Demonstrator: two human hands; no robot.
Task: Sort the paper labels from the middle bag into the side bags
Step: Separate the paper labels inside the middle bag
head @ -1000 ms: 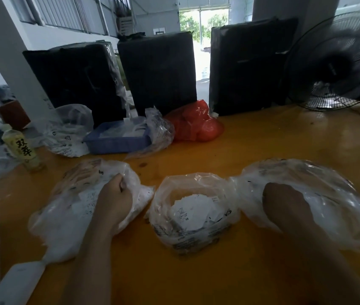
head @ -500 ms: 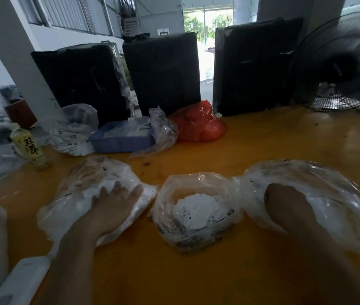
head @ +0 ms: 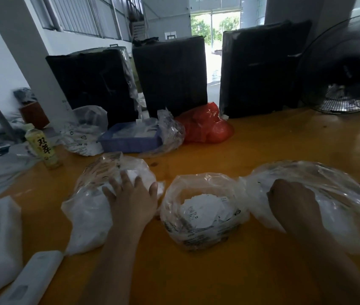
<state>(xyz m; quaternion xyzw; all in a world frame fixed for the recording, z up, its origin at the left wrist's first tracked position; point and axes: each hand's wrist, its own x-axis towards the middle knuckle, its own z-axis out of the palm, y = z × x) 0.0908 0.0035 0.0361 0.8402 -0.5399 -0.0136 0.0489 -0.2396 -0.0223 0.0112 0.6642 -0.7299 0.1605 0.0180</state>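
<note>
1. Resting flat on the left bag (head: 99,194), left hand (head: 130,201) with fingers spread wide and straight, gripping nothing.
2. Reaching into the right bag (head: 320,194) through its mouth, right hand (head: 291,201); fingers hidden inside, grip impossible to tell.
3. Sitting between both, middle bag (head: 203,230), mouth open upward, paper labels (head: 205,210) piled inside.
4. Lying on the orange table (head: 262,150): all three bags; farther left, a blue tray (head: 128,142), a red bag (head: 207,126) and a bottle (head: 42,146).
</note>
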